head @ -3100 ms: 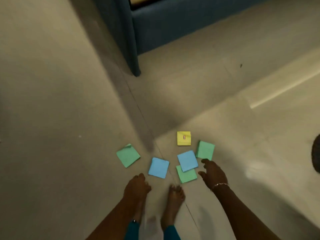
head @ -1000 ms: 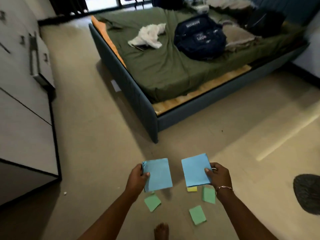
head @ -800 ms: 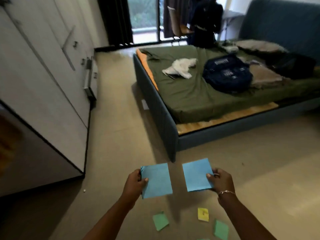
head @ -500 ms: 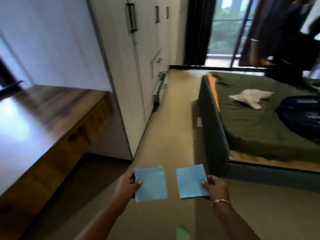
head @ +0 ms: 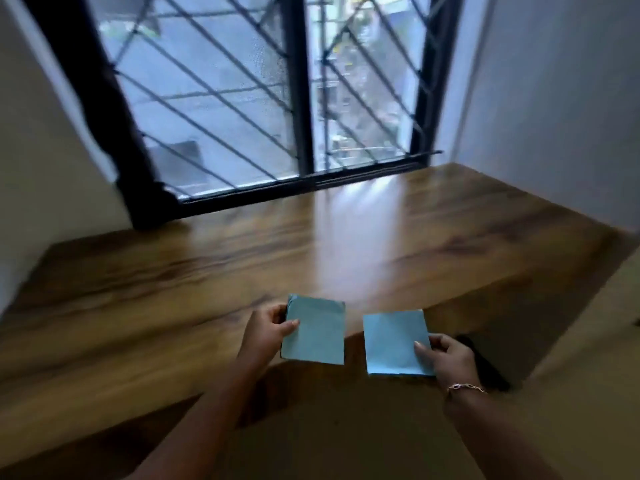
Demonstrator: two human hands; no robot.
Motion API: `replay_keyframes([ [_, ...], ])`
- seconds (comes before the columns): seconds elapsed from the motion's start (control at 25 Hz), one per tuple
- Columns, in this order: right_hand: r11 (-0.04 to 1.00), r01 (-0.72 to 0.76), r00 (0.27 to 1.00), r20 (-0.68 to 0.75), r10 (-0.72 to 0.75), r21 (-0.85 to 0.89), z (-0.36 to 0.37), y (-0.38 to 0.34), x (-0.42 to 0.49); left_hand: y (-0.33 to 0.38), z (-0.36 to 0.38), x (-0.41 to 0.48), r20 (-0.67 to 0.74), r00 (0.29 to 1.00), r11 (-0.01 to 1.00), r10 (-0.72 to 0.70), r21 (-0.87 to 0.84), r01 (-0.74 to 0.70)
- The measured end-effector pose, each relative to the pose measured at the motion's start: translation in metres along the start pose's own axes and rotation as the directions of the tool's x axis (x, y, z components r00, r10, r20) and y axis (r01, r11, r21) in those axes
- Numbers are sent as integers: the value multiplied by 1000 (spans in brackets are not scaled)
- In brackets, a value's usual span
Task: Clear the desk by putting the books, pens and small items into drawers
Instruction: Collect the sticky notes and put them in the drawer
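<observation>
Pinching 2 blue notes (head: 313,332), sep. hands (head: 266,332)

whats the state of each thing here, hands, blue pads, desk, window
left hand: grips the left blue pad at its left edge, thumb on top
left blue pad: held above the desk's near edge, top corners curled
right hand: pinches the right blue pad at its lower right corner
right blue pad: held up, flat
desk: glossy top, reflecting window light
window: barred by a grille; open or closed, cannot tell
</observation>
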State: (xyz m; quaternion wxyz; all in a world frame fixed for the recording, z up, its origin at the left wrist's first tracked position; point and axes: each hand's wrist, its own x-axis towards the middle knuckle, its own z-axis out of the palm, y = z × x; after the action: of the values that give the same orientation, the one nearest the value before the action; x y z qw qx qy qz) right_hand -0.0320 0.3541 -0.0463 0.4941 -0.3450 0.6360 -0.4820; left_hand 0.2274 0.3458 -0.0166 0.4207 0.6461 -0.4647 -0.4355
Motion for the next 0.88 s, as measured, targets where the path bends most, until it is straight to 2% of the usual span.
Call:
replay_keyframes([
  [0.12,999,-4,978,208,11,-34,112,-16,15,-16,-98,20,-195,981,999,-6,31,13],
  [0.28,994,-19,906,419,63,-108,241,-15,1,-52,-211,22,-408,905,988,-122,37,150],
  [0.44,961,78,848,524,77,-266,331,6,-29,-91,-297,0,-524,813,942,-253,58,330],
  [0.6,892,183,827,555,87,-413,379,26,-58,-120,-346,-32,-674,680,832,-287,177,526],
  [0.68,849,256,824,563,58,-462,395,28,-72,-127,-355,-44,-743,618,756,-256,244,607],
  [0.76,773,371,802,597,12,-514,407,27,-82,-129,-352,-51,-800,581,620,-149,382,685],
  [0.84,696,463,771,637,-10,-549,415,26,-89,-131,-339,-52,-802,597,472,28,537,699],
  [0.88,663,498,758,652,-19,-559,417,26,-91,-134,-329,-51,-774,629,452,75,589,670],
])
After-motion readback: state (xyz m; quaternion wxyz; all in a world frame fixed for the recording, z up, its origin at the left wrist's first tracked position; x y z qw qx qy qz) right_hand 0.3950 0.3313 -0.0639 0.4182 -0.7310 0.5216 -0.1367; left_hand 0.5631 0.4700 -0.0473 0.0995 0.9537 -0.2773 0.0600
